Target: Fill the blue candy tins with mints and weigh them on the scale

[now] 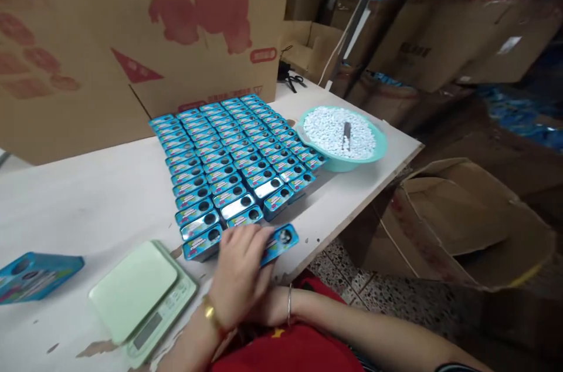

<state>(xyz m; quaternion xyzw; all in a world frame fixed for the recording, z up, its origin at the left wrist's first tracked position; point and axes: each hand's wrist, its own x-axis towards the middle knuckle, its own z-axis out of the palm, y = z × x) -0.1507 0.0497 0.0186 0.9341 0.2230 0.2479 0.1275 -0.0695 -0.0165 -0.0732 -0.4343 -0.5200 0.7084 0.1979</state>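
My left hand (240, 269) is closed around a blue tin (284, 239), whose top with a dark round hole shows beyond the fingers. Partly beneath and behind it, my right hand (273, 305) has its fingers hidden from view. Just ahead stand rows of several blue tins (233, 149), each with a round hole in its top. A turquoise basin (382, 146) to their right is filled with white pellets (325, 128), and a small metal scoop (347, 132) stands in them. Left of my hands rests a pale green scale (136, 290).
One blue tin (41, 278) lies at the far left of the white table (123, 196). A large cardboard box (88, 67) rises behind the rows. Black scissors (292, 80) lie at the back; an open carton (461, 231) stands beyond the right edge.
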